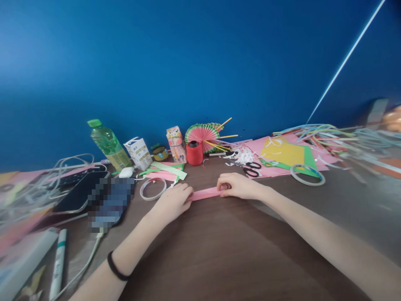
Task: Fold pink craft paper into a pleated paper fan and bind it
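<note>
A narrow folded strip of pink paper [205,193] lies across the middle of the brown table between my hands. My left hand [178,198] pinches its left end, fingers closed. At the right end, my right hand [237,186] grips the strip between thumb and curled fingers. Just left of my left hand rests a roll of tape [153,189]. Behind the strip stand a red spool of thread [194,153] and a pleated pink and green paper fan [203,136]. Black-handled scissors [252,169] lie beyond my right hand.
On the left are a green-capped bottle [108,144], a white carton [138,152], a phone [114,202] with a cable, and a marker [59,263]. Pink, yellow and green paper sheets [283,152] and another tape roll [307,174] lie at right. A blue wall [200,62] rises behind.
</note>
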`<move>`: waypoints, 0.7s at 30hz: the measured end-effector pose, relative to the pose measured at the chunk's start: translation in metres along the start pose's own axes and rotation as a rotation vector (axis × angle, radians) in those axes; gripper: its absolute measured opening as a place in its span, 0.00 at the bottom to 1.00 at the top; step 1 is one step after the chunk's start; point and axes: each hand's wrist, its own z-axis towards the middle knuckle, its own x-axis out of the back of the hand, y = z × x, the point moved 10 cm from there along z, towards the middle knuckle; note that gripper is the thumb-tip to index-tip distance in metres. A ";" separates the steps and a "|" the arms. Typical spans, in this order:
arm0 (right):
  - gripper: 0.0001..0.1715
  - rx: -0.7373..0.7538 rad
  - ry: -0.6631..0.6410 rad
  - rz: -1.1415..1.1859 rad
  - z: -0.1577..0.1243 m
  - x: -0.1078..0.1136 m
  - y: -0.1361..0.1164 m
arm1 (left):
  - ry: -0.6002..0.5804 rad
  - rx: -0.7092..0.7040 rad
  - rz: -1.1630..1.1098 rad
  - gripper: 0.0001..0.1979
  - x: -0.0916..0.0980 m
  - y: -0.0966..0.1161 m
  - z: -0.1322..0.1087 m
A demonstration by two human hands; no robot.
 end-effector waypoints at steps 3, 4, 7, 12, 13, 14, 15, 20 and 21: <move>0.05 0.051 0.018 -0.040 -0.001 0.005 -0.006 | 0.021 0.032 -0.037 0.10 0.003 -0.006 0.002; 0.07 0.058 0.032 -0.032 -0.001 0.007 -0.007 | 0.033 0.052 -0.074 0.11 0.006 -0.009 0.002; 0.08 -0.010 0.099 0.098 -0.001 0.016 -0.001 | 0.049 0.138 -0.239 0.12 0.012 -0.021 0.002; 0.08 -0.077 0.132 0.208 0.000 0.016 0.010 | 0.034 0.209 -0.392 0.13 0.013 -0.032 0.001; 0.08 -0.054 0.115 0.179 0.000 0.013 0.008 | 0.024 0.193 -0.381 0.12 0.011 -0.031 0.001; 0.08 -0.023 0.094 0.135 0.001 0.010 0.005 | 0.013 0.172 -0.356 0.12 0.010 -0.029 0.001; 0.09 0.013 0.072 0.076 0.001 0.007 0.001 | 0.004 0.148 -0.323 0.12 0.008 -0.027 0.001; 0.11 0.116 0.010 -0.211 0.002 -0.003 -0.011 | 0.001 0.065 -0.169 0.12 0.000 -0.023 0.002; 0.11 0.114 0.006 -0.227 0.001 -0.003 -0.012 | 0.009 0.058 -0.151 0.11 -0.001 -0.023 0.002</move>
